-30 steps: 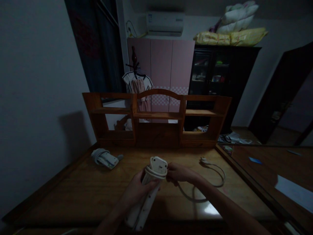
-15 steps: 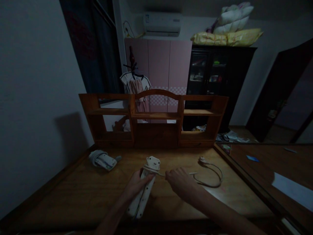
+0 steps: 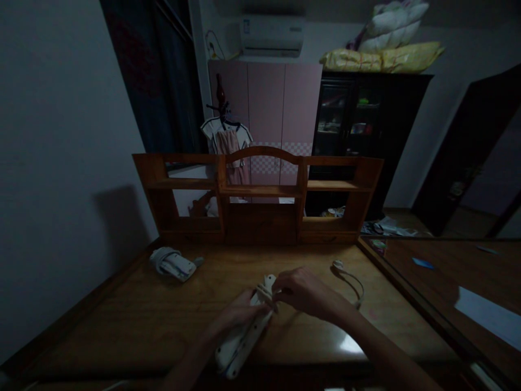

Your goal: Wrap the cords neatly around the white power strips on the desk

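A white power strip (image 3: 240,347) is tilted over the near part of the wooden desk, with my left hand (image 3: 244,310) wrapped round its middle. Several turns of its cord (image 3: 265,293) lie round the strip's upper end. My right hand (image 3: 299,290) is closed at that end, pinching the cord close beside the strip. The loose rest of the cord runs off to the right, ending in a plug (image 3: 337,265) on the desk; my right forearm hides part of it. At the left lies a second power strip (image 3: 175,264), its cord wound round it.
A wooden shelf unit (image 3: 260,191) stands along the desk's (image 3: 134,320) far edge. To the right, a brown surface (image 3: 431,293) holds a white sheet of paper (image 3: 488,315) and a blue card (image 3: 423,263). A wall (image 3: 61,190) borders the left side.
My right hand has moved in against the strip's upper end, drawing the cord closer. The strip has turned and tipped in my left hand. The loose cord loop on the right has become smaller.
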{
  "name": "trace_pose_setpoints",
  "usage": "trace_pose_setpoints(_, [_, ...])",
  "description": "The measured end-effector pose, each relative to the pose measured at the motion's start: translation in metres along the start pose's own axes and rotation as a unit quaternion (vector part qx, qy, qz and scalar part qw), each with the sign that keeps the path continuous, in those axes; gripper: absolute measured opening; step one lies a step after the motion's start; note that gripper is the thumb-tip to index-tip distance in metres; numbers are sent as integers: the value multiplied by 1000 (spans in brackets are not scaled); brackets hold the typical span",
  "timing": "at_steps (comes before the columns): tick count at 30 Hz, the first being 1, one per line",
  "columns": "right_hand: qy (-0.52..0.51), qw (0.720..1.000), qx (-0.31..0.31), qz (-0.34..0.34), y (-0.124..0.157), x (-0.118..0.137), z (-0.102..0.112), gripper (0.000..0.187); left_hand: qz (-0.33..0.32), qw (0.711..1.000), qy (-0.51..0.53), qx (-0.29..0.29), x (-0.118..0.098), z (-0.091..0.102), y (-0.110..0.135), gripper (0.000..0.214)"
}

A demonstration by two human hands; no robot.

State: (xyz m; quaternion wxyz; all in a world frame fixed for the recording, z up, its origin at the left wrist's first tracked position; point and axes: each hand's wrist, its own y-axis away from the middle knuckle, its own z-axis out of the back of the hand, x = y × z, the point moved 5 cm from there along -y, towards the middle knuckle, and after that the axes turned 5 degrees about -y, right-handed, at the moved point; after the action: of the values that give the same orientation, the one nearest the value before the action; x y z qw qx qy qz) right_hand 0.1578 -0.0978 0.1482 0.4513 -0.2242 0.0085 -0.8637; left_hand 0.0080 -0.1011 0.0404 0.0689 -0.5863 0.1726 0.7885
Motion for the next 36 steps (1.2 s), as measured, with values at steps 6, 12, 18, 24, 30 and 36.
trace_pose_setpoints(6, [-195, 977, 82, 3, -3, -13, 0, 19, -14, 989, -120, 87, -16, -24, 19, 52])
trace_pose_setpoints(12, [-383, 908, 170, -32, -20, -36, -16, 38, -123, 987, -50, 95, -48, -48, 40, 61])
trace_pose_setpoints(18, [-467, 859, 211, -25, -38, -58, -35, 30, -139, 989, -39, 1, -45, -50, 40, 81])
trace_pose_setpoints(24, [-472, 871, 105, -88, -38, -95, -59, 25, -148, 985, 32, -78, -47, -34, 39, 108])
trace_pose_setpoints(30, [-343, 927, 44, -147, -39, -108, -80, 33, -132, 969, 99, -186, -37, 8, 0, 68])
trace_pose_setpoints(36, [-106, 974, -65, -189, -49, -121, -56, 36, -92, 966, 174, -168, -4, 37, -58, 50])
